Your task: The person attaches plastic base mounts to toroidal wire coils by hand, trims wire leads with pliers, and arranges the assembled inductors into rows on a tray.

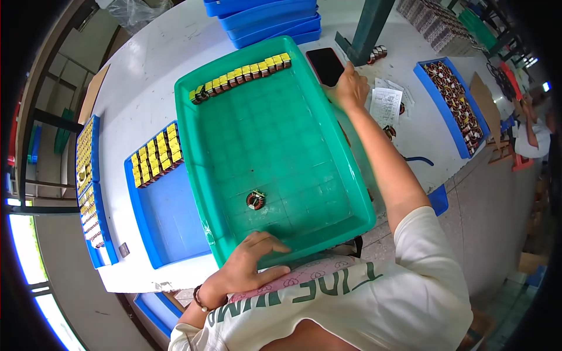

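My left hand (pixel 256 261) rests at the near edge of the green tray (pixel 205 225), its fingers apart and nothing in them. My right hand (pixel 349 89) is at the tray's far right, its fingers on the side of a dark phone (pixel 326 66). A single wound coil (pixel 256 200) lies on the tray floor, a little beyond my left hand. Along the tray's far wall runs a row of yellow-topped coils (pixel 240 75).
Left of the green tray is a blue tray (pixel 181 216) partly filled with yellow-topped parts. Stacked blue trays (pixel 269 23) stand behind. On the right are papers (pixel 386 105), a green post (pixel 372 29) and a full blue bin (pixel 453 105). A person (pixel 534 137) is at far right.
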Action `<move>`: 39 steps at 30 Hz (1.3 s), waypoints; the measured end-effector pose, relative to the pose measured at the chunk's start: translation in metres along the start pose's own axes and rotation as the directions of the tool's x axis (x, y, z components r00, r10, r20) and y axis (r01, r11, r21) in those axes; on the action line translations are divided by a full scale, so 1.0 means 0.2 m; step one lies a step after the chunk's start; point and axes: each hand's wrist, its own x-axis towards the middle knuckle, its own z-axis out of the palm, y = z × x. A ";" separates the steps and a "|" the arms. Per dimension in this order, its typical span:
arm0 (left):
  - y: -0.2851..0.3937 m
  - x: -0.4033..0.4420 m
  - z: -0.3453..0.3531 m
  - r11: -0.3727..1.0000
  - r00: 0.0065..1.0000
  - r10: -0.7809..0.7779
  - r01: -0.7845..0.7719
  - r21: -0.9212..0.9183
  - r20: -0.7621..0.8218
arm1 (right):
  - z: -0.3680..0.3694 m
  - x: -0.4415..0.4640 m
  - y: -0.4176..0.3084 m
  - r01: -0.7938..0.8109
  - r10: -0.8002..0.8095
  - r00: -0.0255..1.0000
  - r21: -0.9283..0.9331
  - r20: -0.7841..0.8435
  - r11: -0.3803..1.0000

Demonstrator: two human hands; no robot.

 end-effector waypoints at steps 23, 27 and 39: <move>0.01 0.12 -0.26 0.911 0.999 -0.028 0.038 -0.411 0.031 | -0.24 0.06 -0.29 0.462 -0.381 0.779 0.046 -0.498 0.886; 0.02 0.26 -0.31 0.973 0.999 0.004 -0.015 -0.230 -0.050 | -0.17 -0.07 -0.62 0.673 -0.676 0.735 -0.067 -0.056 0.737; -0.59 0.76 -0.81 0.786 0.690 0.203 0.308 0.536 -0.695 | 0.18 0.00 -0.69 0.454 -0.498 0.846 -0.230 -0.191 0.861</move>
